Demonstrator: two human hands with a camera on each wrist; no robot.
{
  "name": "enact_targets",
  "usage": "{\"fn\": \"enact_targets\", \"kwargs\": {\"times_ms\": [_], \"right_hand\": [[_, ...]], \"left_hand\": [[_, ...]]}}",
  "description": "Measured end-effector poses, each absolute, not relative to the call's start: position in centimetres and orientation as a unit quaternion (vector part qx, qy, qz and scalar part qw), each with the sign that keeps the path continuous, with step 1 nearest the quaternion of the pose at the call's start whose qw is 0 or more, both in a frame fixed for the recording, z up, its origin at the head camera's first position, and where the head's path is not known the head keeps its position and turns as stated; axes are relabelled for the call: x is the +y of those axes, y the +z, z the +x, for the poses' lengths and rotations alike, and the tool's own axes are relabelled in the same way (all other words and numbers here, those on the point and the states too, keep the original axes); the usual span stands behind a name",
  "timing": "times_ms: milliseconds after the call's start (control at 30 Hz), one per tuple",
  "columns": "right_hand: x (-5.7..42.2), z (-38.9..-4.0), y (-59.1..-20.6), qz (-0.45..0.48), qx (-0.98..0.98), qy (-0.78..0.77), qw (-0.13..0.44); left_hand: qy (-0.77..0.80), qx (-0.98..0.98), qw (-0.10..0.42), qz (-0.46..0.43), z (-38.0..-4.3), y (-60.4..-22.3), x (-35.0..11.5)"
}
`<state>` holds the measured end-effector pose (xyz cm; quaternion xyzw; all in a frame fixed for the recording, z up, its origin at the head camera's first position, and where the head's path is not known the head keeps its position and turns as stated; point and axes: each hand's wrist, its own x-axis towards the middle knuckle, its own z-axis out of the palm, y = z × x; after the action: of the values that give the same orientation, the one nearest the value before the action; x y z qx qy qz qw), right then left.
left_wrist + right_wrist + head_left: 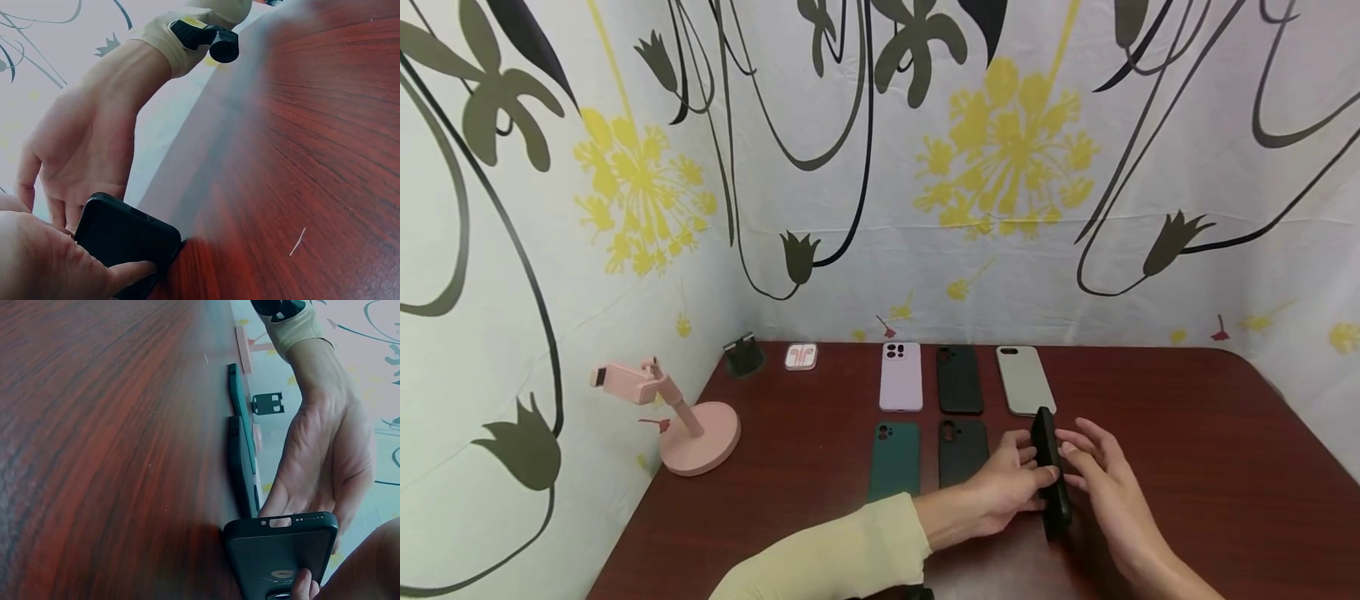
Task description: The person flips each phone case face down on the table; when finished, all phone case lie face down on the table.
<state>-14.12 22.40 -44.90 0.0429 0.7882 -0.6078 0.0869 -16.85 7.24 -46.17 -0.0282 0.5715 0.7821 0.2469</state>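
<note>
**Two hands hold a black case on edge**

Nearest the person, the left hand (pixel 1011 487) and right hand (pixel 1101 475) meet around a black phone case (pixel 1049 479) standing on its long edge on the dark red table (pixel 1187 467). The left hand's fingers curl against one face with the thumb on the edge (the wrist views show this most clearly); the right hand's fingers lie nearly straight along the other face, its thumb pressing the case.

Just beyond lie a dark green case (pixel 895 460) and a black case (pixel 962 451), flat and side by side. Farther back sit a lilac case (pixel 901 377), another black case (pixel 959 379) and a grey-green case (pixel 1024 380). At the far left stand a pink phone stand (pixel 688 425), an earbud box (pixel 801 356) and a small black holder (pixel 743 355).
</note>
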Motion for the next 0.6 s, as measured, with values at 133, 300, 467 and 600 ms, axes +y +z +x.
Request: {"fn": "enact_targets", "kwargs": {"times_ms": [133, 300, 467, 600], "right_hand": [[22.2, -14.0, -45.0, 0.046, 0.785, -0.612, 0.087], [22.0, -14.1, -45.3, 0.057, 0.781, -0.615, 0.092], [22.0, -14.3, -45.8, 0.05, 0.777, -0.621, 0.09], [21.9, -14.6, -46.2, 0.055, 0.772, -0.626, 0.102]], "left_hand": [[0.777, 0.586, 0.227, -0.02, -16.9, -45.9, 6.9], [0.776, 0.591, 0.22, -0.001, -17.1, -45.7, 6.4], [0.775, 0.595, 0.211, 0.008, -17.2, -45.5, 5.9], [0.778, 0.593, 0.207, 0.011, -17.2, -45.5, 5.5]]}}
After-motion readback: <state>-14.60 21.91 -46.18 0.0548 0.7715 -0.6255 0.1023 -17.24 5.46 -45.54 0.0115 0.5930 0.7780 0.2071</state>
